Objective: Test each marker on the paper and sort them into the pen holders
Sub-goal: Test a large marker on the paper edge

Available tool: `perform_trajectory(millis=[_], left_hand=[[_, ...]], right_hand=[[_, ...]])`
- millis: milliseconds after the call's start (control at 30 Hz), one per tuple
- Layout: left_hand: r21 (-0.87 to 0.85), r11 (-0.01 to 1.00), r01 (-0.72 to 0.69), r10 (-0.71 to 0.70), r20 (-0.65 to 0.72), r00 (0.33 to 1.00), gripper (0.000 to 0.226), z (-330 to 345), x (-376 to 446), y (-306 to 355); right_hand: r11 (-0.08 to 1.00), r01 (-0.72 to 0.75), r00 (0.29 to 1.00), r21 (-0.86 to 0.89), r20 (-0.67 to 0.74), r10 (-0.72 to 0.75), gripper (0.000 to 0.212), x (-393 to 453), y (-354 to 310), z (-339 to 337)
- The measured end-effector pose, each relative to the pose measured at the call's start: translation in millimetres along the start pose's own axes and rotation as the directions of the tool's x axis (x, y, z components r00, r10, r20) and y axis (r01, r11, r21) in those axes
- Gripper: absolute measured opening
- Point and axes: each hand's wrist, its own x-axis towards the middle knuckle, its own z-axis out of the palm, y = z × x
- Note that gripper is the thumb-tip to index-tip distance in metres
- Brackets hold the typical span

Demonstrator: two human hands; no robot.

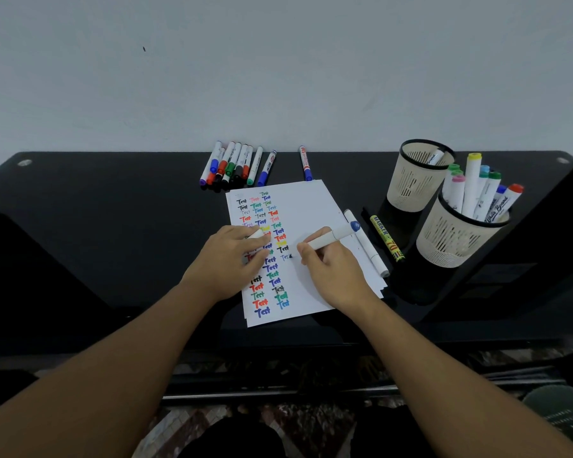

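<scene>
A white paper (306,209) covered with coloured "Test" words lies on the black table. My right hand (334,272) grips a white marker with a blue end (336,235), its tip down on the paper beside a faint word. My left hand (232,259) rests on the paper's left side and holds a small white cap (255,233) in its fingers. Two beige mesh pen holders stand at the right: the far holder (414,186) contains one marker, the near holder (454,239) is full of several markers.
Several markers (235,165) lie in a row at the table's back edge, with a blue one (305,163) apart from them. A white marker (366,242) and a yellow marker (387,239) lie right of the paper. A dark post (510,249) crosses at the right.
</scene>
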Motion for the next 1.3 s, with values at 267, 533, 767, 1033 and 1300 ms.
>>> perform_trajectory(millis=[267,533,767,1033,1300], left_hand=[[0.022,1.000,-0.013,0.013,-0.005,1.000,0.039,-1,0,3],[-0.145,0.978,0.149,-0.142,0.057,0.988,0.076,-15,-1,12],[-0.165,0.942,0.292,-0.299,-0.013,0.954,0.038,-7,12,15],[-0.200,0.944,0.262,-0.294,-0.149,0.944,0.028,4,0,21],[-0.226,0.963,0.148,-0.195,-0.198,0.961,0.028,4,-2,21]], right_hand=[[1.000,0.002,1.000,0.020,0.010,-0.002,0.018,0,0,1],[0.956,0.017,0.998,0.294,-0.060,0.001,0.005,-3,0,-3],[0.970,0.062,0.998,0.235,-0.043,-0.053,0.026,-4,6,-4],[0.916,-0.085,0.992,0.391,0.120,0.041,0.043,1,0,-10],[0.863,-0.134,0.991,0.487,0.083,0.106,0.048,14,-13,-24]])
